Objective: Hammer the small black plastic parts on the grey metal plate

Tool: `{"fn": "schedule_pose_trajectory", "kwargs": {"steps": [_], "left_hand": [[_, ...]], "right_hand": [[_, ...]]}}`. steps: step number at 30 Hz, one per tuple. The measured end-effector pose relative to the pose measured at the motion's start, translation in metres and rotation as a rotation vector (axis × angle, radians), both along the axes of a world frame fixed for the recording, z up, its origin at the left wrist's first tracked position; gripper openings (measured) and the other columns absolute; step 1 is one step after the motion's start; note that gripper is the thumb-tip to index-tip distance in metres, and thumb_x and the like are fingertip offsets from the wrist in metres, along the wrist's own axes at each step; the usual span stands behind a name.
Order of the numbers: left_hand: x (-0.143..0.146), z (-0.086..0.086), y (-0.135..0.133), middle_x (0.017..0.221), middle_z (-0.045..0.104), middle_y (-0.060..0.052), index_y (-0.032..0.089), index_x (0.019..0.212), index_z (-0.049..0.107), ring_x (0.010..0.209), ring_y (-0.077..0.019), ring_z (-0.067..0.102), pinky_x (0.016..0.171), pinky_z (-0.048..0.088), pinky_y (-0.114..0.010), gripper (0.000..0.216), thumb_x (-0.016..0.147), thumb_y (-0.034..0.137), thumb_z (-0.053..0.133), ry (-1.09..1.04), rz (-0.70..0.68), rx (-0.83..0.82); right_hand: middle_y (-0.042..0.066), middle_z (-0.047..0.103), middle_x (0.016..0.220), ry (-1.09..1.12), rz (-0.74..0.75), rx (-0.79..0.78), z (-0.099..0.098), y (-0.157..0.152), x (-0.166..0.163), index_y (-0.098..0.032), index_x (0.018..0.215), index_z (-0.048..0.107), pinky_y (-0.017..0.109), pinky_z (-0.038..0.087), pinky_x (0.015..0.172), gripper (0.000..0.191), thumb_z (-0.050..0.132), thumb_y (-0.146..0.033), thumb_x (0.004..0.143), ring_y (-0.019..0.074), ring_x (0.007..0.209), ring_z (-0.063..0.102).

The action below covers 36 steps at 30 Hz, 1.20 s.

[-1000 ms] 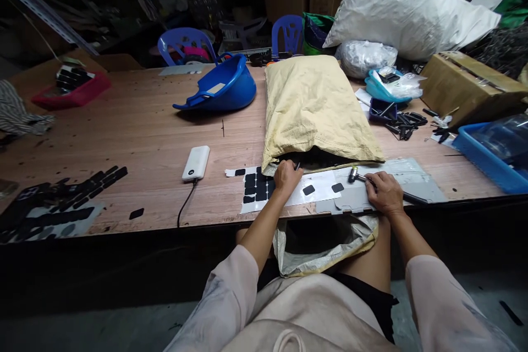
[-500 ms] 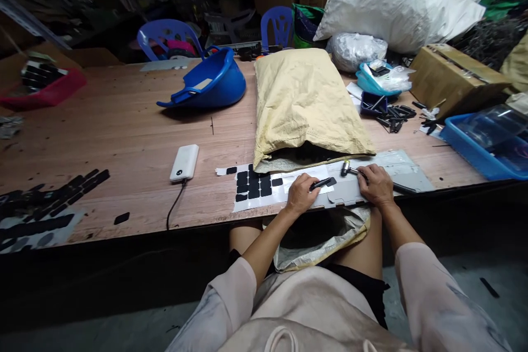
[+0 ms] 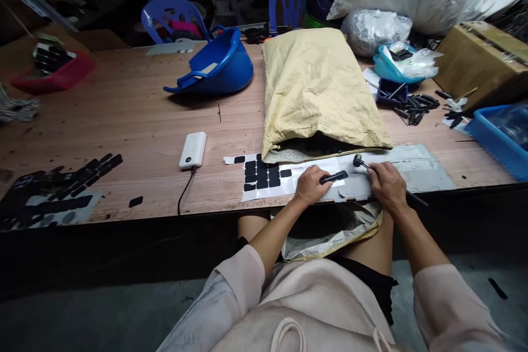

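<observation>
My left hand (image 3: 309, 186) is closed on a thin black strip (image 3: 333, 177) and presses it flat against a white backing sheet (image 3: 297, 173) near the table's front edge. Several square black pads (image 3: 262, 175) sit on the sheet just left of that hand. My right hand (image 3: 388, 186) grips a small hammer (image 3: 358, 161), whose dark head rests on the sheet to the right of the strip. A yellow woven sack (image 3: 317, 91) lies open-mouthed right behind both hands. Another sack (image 3: 334, 234) hangs open over my lap below the table edge.
A white power bank (image 3: 193, 149) with a cable lies left of the sheet. Black parts (image 3: 61, 192) are spread at the left front. A blue plastic bowl (image 3: 214, 66), a red tray (image 3: 58, 74), a cardboard box (image 3: 482, 60) and a blue bin (image 3: 501, 137) stand around the wooden table (image 3: 124, 121).
My left hand came out of the yellow sack's mouth with a black strip and laid it on the white sheet. The right hand stayed on the hammer.
</observation>
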State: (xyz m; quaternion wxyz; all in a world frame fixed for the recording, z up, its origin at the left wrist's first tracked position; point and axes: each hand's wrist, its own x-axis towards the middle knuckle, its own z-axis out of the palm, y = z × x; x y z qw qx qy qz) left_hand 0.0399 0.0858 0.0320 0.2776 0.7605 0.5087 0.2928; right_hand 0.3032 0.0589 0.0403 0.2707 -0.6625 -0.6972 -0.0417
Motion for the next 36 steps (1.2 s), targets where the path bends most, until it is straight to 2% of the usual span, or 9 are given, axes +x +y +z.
{"fn": "schedule_pose_trajectory", "kwargs": {"steps": [7,15,21,27,31,36], "left_hand": [[0.000,-0.003,0.001,0.096,0.069,-0.002,0.025,0.102,0.080,0.094,-0.0192,0.064,0.089,0.054,-0.031,0.019,0.084,0.024,0.080,-0.007,-0.006,-0.013],[0.002,-0.007,0.002,0.095,0.066,-0.003,0.027,0.103,0.083,0.094,-0.0192,0.063,0.089,0.054,-0.031,0.019,0.085,0.028,0.081,0.014,-0.012,0.006],[0.003,-0.003,0.002,0.094,0.067,-0.003,0.027,0.103,0.083,0.094,-0.0198,0.063,0.089,0.054,-0.031,0.019,0.084,0.029,0.082,0.022,-0.018,-0.013],[0.003,-0.002,0.002,0.096,0.068,-0.003,0.026,0.104,0.082,0.098,-0.0208,0.063,0.091,0.053,-0.033,0.018,0.086,0.028,0.079,0.031,-0.028,-0.002],[0.004,-0.004,0.002,0.094,0.068,-0.003,0.027,0.101,0.082,0.099,-0.0210,0.062,0.091,0.053,-0.033,0.016,0.086,0.028,0.079,0.034,-0.023,0.006],[0.005,-0.005,0.002,0.095,0.069,-0.003,0.026,0.102,0.082,0.099,-0.0214,0.063,0.092,0.053,-0.033,0.018,0.084,0.028,0.081,0.015,-0.023,-0.001]], "right_hand": [[0.007,0.070,0.096,0.259,0.100,0.034,0.020,-0.037,-0.045,-0.025,0.113,0.070,0.037,0.053,0.083,0.028,0.049,-0.040,0.104,0.0220,0.091,0.067],[0.007,0.071,0.097,0.250,0.125,0.067,0.025,-0.052,-0.070,-0.025,0.121,0.069,0.034,0.054,0.083,0.030,0.047,-0.037,0.105,0.0206,0.092,0.068],[0.006,0.071,0.095,0.130,0.092,0.022,0.020,-0.052,-0.072,-0.025,0.118,0.071,0.031,0.051,0.071,0.030,0.047,-0.037,0.105,0.0197,0.085,0.068],[0.006,0.071,0.097,0.155,0.117,0.072,0.029,-0.053,-0.079,-0.024,0.123,0.069,0.031,0.053,0.079,0.030,0.047,-0.035,0.106,0.0196,0.090,0.069],[0.005,0.071,0.096,0.064,0.140,-0.003,0.024,-0.054,-0.087,-0.025,0.119,0.071,0.029,0.049,0.067,0.031,0.046,-0.037,0.106,0.0181,0.082,0.068],[0.006,0.071,0.101,0.027,0.066,0.031,0.025,-0.039,-0.067,-0.025,0.121,0.071,0.030,0.048,0.072,0.033,0.046,-0.040,0.105,0.0194,0.089,0.067]]}}
